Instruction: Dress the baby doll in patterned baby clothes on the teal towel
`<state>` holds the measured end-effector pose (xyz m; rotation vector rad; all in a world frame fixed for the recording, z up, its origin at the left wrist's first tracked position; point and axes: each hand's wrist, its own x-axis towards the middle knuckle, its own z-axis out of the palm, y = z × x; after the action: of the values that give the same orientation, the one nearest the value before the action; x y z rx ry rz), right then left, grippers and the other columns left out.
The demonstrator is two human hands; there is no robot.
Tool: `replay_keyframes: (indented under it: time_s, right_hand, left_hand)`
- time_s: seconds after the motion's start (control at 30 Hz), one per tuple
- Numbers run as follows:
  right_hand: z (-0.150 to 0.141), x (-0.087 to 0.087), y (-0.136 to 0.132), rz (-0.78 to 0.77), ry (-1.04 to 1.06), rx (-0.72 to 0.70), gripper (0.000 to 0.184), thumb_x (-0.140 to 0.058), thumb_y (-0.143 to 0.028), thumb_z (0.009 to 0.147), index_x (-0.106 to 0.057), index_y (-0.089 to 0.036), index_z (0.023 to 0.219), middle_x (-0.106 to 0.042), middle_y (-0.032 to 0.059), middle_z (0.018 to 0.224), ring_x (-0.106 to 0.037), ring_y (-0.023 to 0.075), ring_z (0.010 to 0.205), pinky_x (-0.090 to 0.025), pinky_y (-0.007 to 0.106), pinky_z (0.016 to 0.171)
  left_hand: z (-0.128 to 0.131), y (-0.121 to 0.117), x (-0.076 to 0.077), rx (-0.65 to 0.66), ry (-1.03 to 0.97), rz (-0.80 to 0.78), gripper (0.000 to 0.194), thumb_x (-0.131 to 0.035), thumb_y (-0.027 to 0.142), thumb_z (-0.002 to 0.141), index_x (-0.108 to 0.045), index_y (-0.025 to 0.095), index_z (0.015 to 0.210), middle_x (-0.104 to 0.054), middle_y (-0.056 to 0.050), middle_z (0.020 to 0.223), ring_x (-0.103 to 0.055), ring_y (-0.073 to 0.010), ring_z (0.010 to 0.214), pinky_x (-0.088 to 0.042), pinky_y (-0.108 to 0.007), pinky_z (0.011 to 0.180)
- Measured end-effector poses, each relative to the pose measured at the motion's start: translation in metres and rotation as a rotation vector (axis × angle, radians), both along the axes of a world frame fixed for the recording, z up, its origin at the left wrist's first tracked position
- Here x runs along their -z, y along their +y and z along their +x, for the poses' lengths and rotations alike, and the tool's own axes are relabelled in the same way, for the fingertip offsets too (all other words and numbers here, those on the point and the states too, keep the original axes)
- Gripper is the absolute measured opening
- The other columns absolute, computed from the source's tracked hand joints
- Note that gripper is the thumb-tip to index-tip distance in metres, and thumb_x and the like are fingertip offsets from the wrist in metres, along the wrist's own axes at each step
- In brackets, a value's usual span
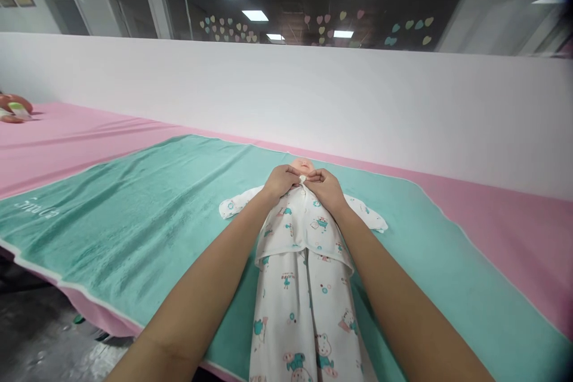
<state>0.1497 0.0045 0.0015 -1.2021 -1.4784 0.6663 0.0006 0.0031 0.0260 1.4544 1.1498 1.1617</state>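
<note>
A baby doll (301, 165) lies on its back on a teal towel (147, 209), dressed in a white printed top (304, 221) and matching trousers (298, 316). Only a bit of its head shows beyond my hands. My left hand (278, 181) and my right hand (326, 186) meet at the doll's neck. Both are closed in a pinch on the collar of the top, where a small white fastening (303, 179) sits between my fingertips. The doll's sleeves spread out to either side on the towel.
The towel lies on a pink sheet (67, 137) over a long table. A white partition (358, 107) runs along the far edge, with glass above it. A reddish object (13, 108) rests at the far left. The table's near edge drops to a grey floor (40, 340).
</note>
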Motion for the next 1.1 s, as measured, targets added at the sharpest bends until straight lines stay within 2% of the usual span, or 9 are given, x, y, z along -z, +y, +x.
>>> replay_keyframes:
  time_s: [0.23,0.43,0.57,0.7,0.83,0.97,1.1]
  right_hand:
    - [0.0,-0.002,-0.004,-0.054,0.077,-0.052,0.025,-0.065,-0.032,0.061,-0.063,-0.019,0.082,-0.066,0.0019,0.08,-0.061,0.0161,0.076,-0.046,0.03,0.074]
    - [0.0,-0.003,-0.007,-0.01,0.092,-0.081,0.025,-0.065,-0.033,0.062,-0.066,-0.019,0.083,-0.065,0.0016,0.08,-0.059,0.0154,0.076,-0.045,0.028,0.073]
    - [-0.001,-0.004,-0.008,0.077,-0.012,-0.022,0.027,-0.062,-0.03,0.065,-0.066,-0.021,0.09,-0.065,0.0012,0.084,-0.058,0.015,0.076,-0.044,0.029,0.076]
    - [-0.003,-0.006,-0.01,0.117,-0.158,0.036,0.022,-0.059,-0.029,0.068,-0.069,-0.022,0.087,-0.066,0.0015,0.088,-0.056,0.0151,0.071,-0.044,0.03,0.073]
    - [-0.004,-0.008,-0.012,0.266,-0.339,0.048,0.021,-0.055,-0.027,0.074,-0.07,-0.025,0.087,-0.064,0.0027,0.089,-0.056,0.0164,0.075,-0.043,0.031,0.073]
    - [-0.004,-0.009,-0.012,0.318,-0.418,0.039,0.022,-0.052,-0.028,0.077,-0.071,-0.026,0.088,-0.064,0.0037,0.088,-0.056,0.0175,0.08,-0.043,0.031,0.075]
    - [-0.003,-0.006,-0.011,0.223,-0.333,0.045,0.023,-0.053,-0.028,0.073,-0.07,-0.024,0.088,-0.064,0.0024,0.091,-0.055,0.0156,0.073,-0.043,0.03,0.072]
  left_hand:
    - [0.002,0.002,0.008,0.049,-0.157,0.076,0.021,-0.06,0.009,0.059,-0.054,0.017,0.077,-0.054,0.005,0.057,-0.048,-0.0069,0.051,-0.033,-0.018,0.049]
    - [0.0,0.003,0.011,0.104,-0.216,0.091,0.02,-0.063,0.014,0.061,-0.053,0.018,0.079,-0.052,0.006,0.057,-0.046,-0.0059,0.05,-0.031,-0.018,0.048]
    - [-0.002,0.004,0.012,0.119,-0.266,0.085,0.022,-0.064,0.014,0.06,-0.052,0.017,0.078,-0.052,0.006,0.057,-0.047,-0.0062,0.051,-0.032,-0.018,0.049]
    - [-0.002,0.005,0.013,0.142,-0.317,0.058,0.022,-0.063,0.011,0.058,-0.049,0.017,0.073,-0.053,0.005,0.059,-0.046,-0.0052,0.05,-0.032,-0.018,0.049]
    - [-0.003,0.006,0.014,0.18,-0.367,0.031,0.022,-0.061,0.008,0.055,-0.045,0.016,0.069,-0.053,0.005,0.059,-0.043,-0.004,0.046,-0.031,-0.018,0.048]
    - [-0.003,0.005,0.013,0.186,-0.366,0.045,0.022,-0.062,0.008,0.057,-0.046,0.016,0.069,-0.053,0.005,0.06,-0.043,-0.004,0.047,-0.032,-0.017,0.049]
    - [-0.002,0.005,0.013,0.111,-0.199,0.112,0.016,-0.06,0.011,0.061,-0.05,0.017,0.073,-0.052,0.006,0.058,-0.044,-0.0053,0.048,-0.033,-0.018,0.05]
